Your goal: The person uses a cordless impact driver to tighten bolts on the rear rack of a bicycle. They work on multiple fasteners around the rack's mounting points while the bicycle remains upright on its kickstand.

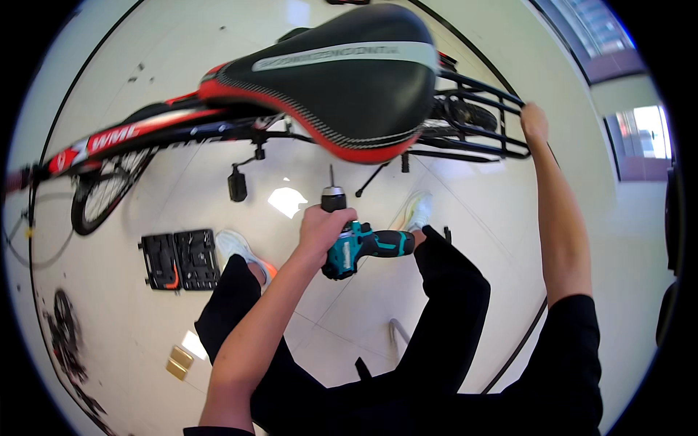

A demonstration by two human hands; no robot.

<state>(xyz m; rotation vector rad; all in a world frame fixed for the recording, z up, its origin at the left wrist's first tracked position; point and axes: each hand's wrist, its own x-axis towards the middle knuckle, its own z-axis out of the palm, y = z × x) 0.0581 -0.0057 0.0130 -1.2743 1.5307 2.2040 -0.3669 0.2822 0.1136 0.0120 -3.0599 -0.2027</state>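
My left hand [322,231] is closed around a teal and black cordless drill [345,256]. The drill's bit points away from me, toward the underside of a bicycle, and stands apart from it. Above the bit, the bicycle's black and red saddle [356,87] with a pale stripe hides much of the frame beneath. My right hand [535,123] is wrapped around the outer end of the black rear rack [476,144], right of the saddle. The red and black bicycle frame [116,138] runs to the left, and its front wheel [109,192] shows at the far left.
An open black tool case [179,260] lies on the floor beside my left shoe [243,248]. A pedal [237,183] and a kickstand [372,179] hang below the bicycle. A gold-coloured box [179,362] and dark bicycle parts [65,327] lie to the left.
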